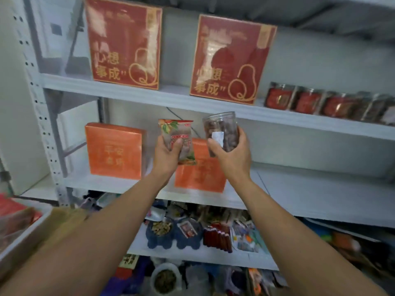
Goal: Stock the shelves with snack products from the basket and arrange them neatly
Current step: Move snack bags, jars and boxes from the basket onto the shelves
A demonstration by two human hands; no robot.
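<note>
Pinching a snack packet (178, 137) low in the left grip (167, 153), label facing out; cupping a clear jar (221, 130) upright in the right grip (232, 154). Held before the middle shelf (310, 189), likely bound for the stretch right of the orange boxes (114, 150).

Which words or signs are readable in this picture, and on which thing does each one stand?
"心想事成": left red box, upper shelf.
"心想事成": right red box, same shelf.
"平安": left orange box; second line blurred.
"干": snack packet in the left hand; other characters blurred.
Unreadable: sticker on the clear jar in the right hand.
Blurred: right orange box, row of red-labelled jars.
</note>
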